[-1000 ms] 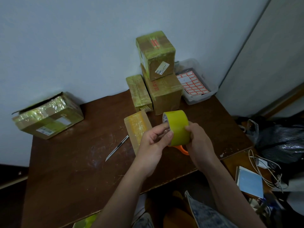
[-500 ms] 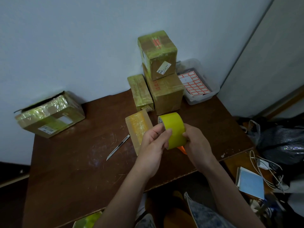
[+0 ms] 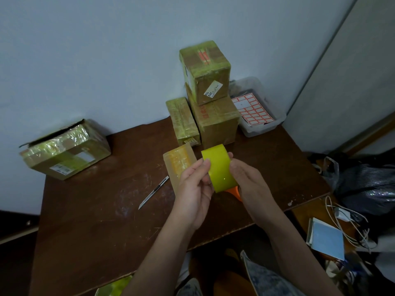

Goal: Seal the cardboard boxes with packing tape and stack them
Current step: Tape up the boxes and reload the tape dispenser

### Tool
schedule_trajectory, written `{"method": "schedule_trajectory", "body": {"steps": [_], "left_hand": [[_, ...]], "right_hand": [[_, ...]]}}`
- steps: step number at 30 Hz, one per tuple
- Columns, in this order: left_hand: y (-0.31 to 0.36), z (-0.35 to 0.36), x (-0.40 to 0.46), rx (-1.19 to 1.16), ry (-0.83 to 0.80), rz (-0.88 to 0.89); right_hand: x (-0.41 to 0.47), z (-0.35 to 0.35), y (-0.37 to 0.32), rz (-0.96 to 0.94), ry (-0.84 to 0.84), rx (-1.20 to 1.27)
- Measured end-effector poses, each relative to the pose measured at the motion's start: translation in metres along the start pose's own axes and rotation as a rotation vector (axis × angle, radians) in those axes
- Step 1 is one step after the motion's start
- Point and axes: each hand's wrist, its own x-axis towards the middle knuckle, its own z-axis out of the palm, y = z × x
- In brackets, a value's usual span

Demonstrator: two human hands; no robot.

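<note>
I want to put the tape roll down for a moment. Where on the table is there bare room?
The widest bare patch of the table lies in front of the open box, left of the knife. The back right is crowded: stacked boxes, flat box, label tray.

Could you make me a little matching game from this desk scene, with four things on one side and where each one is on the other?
Things:
1. roll of yellow tape
2. utility knife
3. sheet of red-edged labels
4. box with the white sticker

Places:
A. in the clear plastic tub
B. on top of another box, by the wall
C. held between the left hand and the right hand
D. lying flat on the brown table, left of the hands

Pairs: 1-C, 2-D, 3-A, 4-B
</note>
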Motion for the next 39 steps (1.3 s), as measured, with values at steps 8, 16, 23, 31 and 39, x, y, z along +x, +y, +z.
{"method": "schedule_trajectory", "body": {"steps": [8,16,23,31,39], "left_hand": [[-0.003,0.000,0.000,0.132,0.004,0.033],[-0.001,-0.003,0.002,0.033,-0.066,-0.005],[0.007,0.004,0.004,-0.188,-0.038,-0.113],[0.006,0.004,0.004,-0.132,-0.070,-0.098],[0.011,0.003,0.006,-0.194,-0.015,-0.123]], "right_hand": [[0.001,0.002,0.002,-0.103,-0.030,-0.043],[0.000,-0.005,0.001,-0.100,-0.098,-0.001],[0.000,-0.002,-0.004,-0.114,-0.043,0.009],[0.003,0.002,0.002,-0.052,0.034,0.124],[0.003,0.001,0.000,-0.039,-0.065,0.096]]}}
